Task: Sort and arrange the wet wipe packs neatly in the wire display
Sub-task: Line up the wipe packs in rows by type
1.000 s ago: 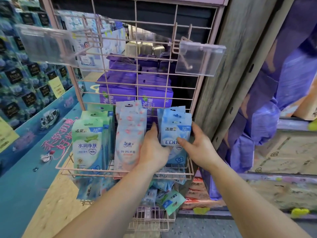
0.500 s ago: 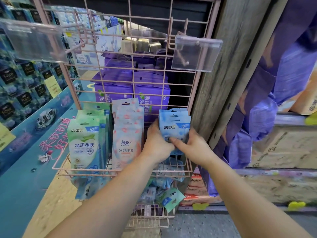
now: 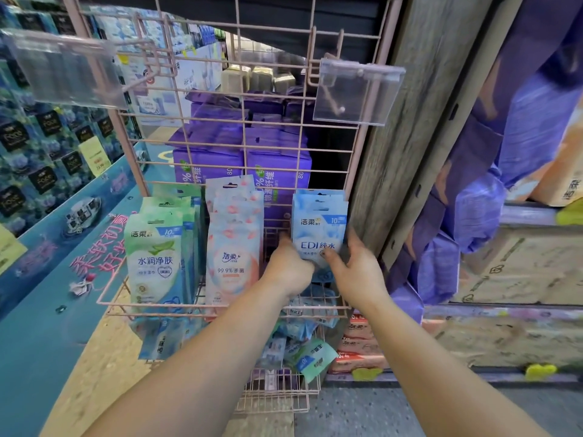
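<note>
Left hand (image 3: 288, 268) and right hand (image 3: 356, 269) are pinching the blue wipe packs (image 3: 318, 225) right of the pink packs (image 3: 233, 241); probably soft, light, slippery, best held by the lower edges.

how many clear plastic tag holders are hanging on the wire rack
2. One clear tag holder hangs at the rack's upper left; the other tag holder hangs at its upper right, above the blue packs. None seem hidden.

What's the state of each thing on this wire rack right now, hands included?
Blue packs: upright, right row, gripped by both hands.
Pink packs: upright, middle row.
Green packs: upright, left row.
Lower basket packs: jumbled.
Left hand: grips blue packs.
Right hand: thumb on blue packs' front.
Price holders: blank.
</note>
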`<state>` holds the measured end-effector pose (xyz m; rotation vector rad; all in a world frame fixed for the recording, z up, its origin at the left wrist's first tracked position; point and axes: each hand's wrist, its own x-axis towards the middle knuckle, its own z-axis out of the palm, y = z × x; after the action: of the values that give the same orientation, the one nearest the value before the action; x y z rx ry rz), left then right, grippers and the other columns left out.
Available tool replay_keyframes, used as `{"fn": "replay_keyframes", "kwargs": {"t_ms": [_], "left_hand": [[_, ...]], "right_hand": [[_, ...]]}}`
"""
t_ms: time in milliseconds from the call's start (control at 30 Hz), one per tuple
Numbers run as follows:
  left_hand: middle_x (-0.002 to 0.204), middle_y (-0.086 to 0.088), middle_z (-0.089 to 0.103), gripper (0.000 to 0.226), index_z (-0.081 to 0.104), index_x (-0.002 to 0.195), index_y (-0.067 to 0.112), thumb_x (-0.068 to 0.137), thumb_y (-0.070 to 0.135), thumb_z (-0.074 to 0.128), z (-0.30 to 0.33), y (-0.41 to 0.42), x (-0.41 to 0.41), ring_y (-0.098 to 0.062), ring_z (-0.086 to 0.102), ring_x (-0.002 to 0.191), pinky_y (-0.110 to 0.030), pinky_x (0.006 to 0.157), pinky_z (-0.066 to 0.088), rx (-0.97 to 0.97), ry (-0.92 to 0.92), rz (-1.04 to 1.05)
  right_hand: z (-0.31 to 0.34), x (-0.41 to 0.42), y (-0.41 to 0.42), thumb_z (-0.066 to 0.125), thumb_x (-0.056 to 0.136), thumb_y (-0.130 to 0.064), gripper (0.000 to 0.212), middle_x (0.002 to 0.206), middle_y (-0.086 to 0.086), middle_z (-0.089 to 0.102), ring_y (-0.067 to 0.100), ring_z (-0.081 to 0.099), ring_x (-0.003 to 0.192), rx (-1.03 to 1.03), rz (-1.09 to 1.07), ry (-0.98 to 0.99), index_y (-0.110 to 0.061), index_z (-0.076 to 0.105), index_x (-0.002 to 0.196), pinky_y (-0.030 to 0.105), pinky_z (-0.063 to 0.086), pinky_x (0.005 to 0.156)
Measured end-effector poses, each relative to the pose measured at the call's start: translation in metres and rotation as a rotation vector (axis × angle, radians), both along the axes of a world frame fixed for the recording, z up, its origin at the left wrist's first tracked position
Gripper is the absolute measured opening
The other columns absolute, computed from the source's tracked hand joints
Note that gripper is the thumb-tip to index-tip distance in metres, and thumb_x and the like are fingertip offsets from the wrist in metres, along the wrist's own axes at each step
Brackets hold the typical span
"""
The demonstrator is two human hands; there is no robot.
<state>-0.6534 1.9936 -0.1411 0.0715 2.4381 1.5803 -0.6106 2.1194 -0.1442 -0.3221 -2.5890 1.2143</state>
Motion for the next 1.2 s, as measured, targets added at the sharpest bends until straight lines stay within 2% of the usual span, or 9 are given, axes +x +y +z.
{"fn": "replay_keyframes", "kwargs": {"t_ms": [67,167,267,333,467,633,800,1000,1200], "left_hand": [[0.121,-0.009,0.063,0.062,0.039,0.134,0.009,0.078,0.012,0.066,0.011,-0.002,0.004,-0.028,0.061,0.108,-0.033,0.088,0.05,-0.014,0.043,0.039],[0.121,-0.004,0.063,0.053,0.047,0.126,0.011,0.077,0.017,0.067,0.03,-0.018,0.018,-0.022,0.06,0.106,-0.033,0.092,0.049,0.054,0.075,0.045],[0.132,0.007,0.054,0.058,0.036,0.142,0.012,0.09,0.003,0.06,0.045,-0.06,0.048,-0.009,0.052,0.12,-0.021,0.096,0.041,0.237,0.014,-0.079],[0.129,0.003,0.06,0.052,0.044,0.138,0.016,0.09,0.002,0.059,0.047,-0.09,0.067,-0.001,0.059,0.115,-0.014,0.093,0.046,0.265,0.006,-0.158],[0.102,0.001,0.075,0.031,0.066,0.106,0.018,0.086,-0.006,0.06,0.019,-0.124,0.085,-0.006,0.069,0.098,-0.015,0.084,0.052,0.26,-0.01,-0.188],[0.081,0.013,0.075,0.026,0.068,0.089,0.024,0.084,-0.002,0.066,-0.03,-0.138,0.093,0.008,0.065,0.078,-0.01,0.076,0.049,0.018,0.0,-0.224],[0.113,0.005,0.067,0.031,0.065,0.117,0.018,0.086,0.019,0.067,-0.081,-0.138,0.088,-0.002,0.048,0.097,-0.009,0.083,0.028,-0.367,0.023,-0.145],[0.11,0.0,0.069,0.035,0.064,0.116,0.016,0.081,0.014,0.07,-0.097,-0.145,0.083,-0.012,0.062,0.102,-0.028,0.102,0.044,-0.258,-0.073,-0.045],[0.116,0.003,0.066,0.043,0.06,0.122,0.018,0.081,0.014,0.07,-0.1,-0.142,0.084,-0.014,0.064,0.106,-0.036,0.098,0.05,-0.213,-0.086,-0.073]], "right_hand": [[-0.002,0.005,0.002,0.051,0.086,-0.046,0.059,0.132,-0.002,0.059,0.019,0.054,0.121,-0.002,0.0,-0.019,-0.032,0.034,0.141,0.038,0.047,0.097],[-0.009,0.019,0.009,0.054,0.09,-0.041,0.057,0.139,-0.004,0.052,0.014,0.048,0.128,-0.262,-0.103,-0.002,-0.022,0.039,0.142,0.038,0.04,0.107],[-0.03,0.041,0.015,0.054,0.091,-0.035,0.039,0.126,0.0,0.061,0.017,0.057,0.115,-0.437,-0.325,0.018,-0.018,0.052,0.126,0.042,0.043,0.103],[-0.049,0.057,0.011,0.054,0.091,-0.027,0.021,0.11,0.005,0.067,0.021,0.06,0.101,-0.367,-0.396,-0.079,-0.016,0.06,0.108,0.044,0.047,0.095],[-0.082,0.077,-0.026,0.058,0.088,-0.017,0.009,0.08,-0.001,0.067,0.021,0.063,0.08,-0.213,-0.123,-0.27,-0.017,0.066,0.085,0.031,0.049,0.071],[-0.095,0.077,-0.058,0.064,0.085,-0.024,0.022,0.095,-0.006,0.062,0.008,0.059,0.078,-0.059,0.14,-0.436,-0.021,0.065,0.106,0.016,0.043,0.065],[-0.115,0.068,-0.078,0.065,0.081,-0.039,0.044,0.123,-0.002,0.054,0.02,0.055,0.108,0.485,0.322,-0.393,-0.032,0.06,0.124,0.03,0.045,0.091],[-0.126,0.066,-0.08,0.059,0.089,-0.03,0.024,0.123,-0.004,0.064,0.02,0.057,0.111,0.4,0.355,-0.295,-0.025,0.072,0.108,0.029,0.044,0.093],[-0.107,0.071,-0.086,0.058,0.087,-0.04,0.033,0.117,-0.006,0.066,0.016,0.058,0.108,0.253,0.241,-0.271,-0.025,0.064,0.116,0.032,0.046,0.095]]}}
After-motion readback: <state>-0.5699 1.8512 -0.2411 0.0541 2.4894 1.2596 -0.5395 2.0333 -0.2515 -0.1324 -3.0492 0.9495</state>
